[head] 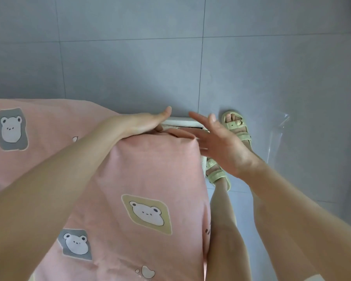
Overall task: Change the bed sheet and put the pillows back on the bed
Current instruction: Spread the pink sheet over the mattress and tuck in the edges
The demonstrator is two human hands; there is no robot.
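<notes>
Bed corner, seen from above. The pink bear-print sheet (150, 169) lies over the bed and drapes down its near side. At the far corner its edge stops short, leaving a strip of white mattress (185, 121) bare. The left hand (142, 123) rests palm-down on the sheet's edge at that corner, fingers straight and pressed together. The right hand (221, 145) is held beside the corner with fingers straight and spread, holding nothing; whether it touches the cloth cannot be told. No pillows are in view.

The step in hand appears to be fitting the sheet over this corner. To do it well, the left palm should pin the top cloth flat while the right hand gathers the loose edge, draws it outward and down past the exposed mattress, then tucks it under. Pulling evenly would avoid diagonal creases. Clear plastic (280, 130) lies on the floor (130, 57) near the sandal (235, 123), a possible slip hazard.
</notes>
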